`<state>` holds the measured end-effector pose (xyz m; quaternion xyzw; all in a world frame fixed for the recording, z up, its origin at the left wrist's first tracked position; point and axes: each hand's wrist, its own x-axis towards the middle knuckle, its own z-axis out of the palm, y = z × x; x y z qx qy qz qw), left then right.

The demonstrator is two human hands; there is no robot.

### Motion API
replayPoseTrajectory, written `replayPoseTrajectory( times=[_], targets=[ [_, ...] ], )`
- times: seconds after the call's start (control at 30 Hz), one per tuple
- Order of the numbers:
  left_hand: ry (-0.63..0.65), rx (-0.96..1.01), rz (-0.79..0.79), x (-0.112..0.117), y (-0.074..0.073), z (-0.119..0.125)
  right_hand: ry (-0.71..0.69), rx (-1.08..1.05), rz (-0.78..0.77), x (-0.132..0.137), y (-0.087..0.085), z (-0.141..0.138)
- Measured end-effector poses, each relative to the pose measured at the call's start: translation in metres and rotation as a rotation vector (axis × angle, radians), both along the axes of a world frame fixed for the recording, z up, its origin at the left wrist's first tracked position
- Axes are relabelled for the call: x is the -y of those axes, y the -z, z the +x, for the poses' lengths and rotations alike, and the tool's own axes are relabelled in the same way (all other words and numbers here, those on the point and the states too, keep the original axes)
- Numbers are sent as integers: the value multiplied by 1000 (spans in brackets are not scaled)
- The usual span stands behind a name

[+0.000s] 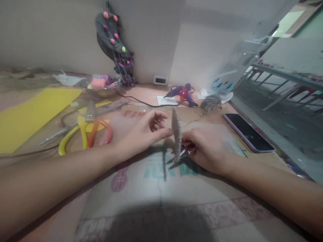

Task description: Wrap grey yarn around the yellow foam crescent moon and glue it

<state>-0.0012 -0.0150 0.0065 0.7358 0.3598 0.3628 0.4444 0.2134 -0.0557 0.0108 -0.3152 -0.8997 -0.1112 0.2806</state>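
Thumb of loosely curled left hand (pixel 143 132) against upright grey piece (pixel 176 132), right hand (pixel 209 151) tight around its base.

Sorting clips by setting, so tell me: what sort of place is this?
Likely a craft worktable: a glue gun, scissors and a yellow sheet lie near the left hand and right hand, both holding a grey wrapped piece.
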Motion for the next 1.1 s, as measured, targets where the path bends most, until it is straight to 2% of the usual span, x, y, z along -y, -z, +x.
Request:
replayPoseTrajectory(
  times=[0.1, 0.2, 0.27, 0.3, 0.47, 0.6, 0.73, 0.83, 0.93, 1.0, 1.1],
  targets=[
    [58, -53, 3, 5, -4, -1, 14, 39, 0, 0, 4, -2],
    [31, -70, 71, 3, -3, -2, -54, 70, -40, 2, 6, -3],
    [25, -30, 178, -3, 1, -2, -81, 4, -92, 5, 4, -3],
    [64, -47, 182, -6, 3, -2, -60, -63, -128, 6, 3, -3],
    [269, -58, -75, -11, 6, 2, 195, -416, -444, 3, -5, -4],
    [320, -31, -128, -9, 11, 4, 223, -498, -702, -4, -7, -8],
    [222, -153, -190, -8, 13, 2, 171, -413, -789, -4, -8, -12],
    [149, -185, -240, -7, 10, 0, 214, -492, -817, -1, -10, -13],
    [105, -215, -237, -3, 8, 0, 255, -548, -763, 1, -11, -13],
    [77, -259, -184, -1, 7, 0, 265, -537, -722, 2, -11, -12],
    [61, -298, 32, 1, 4, 2, 249, -512, -726, 2, -11, -12]
  ],
)
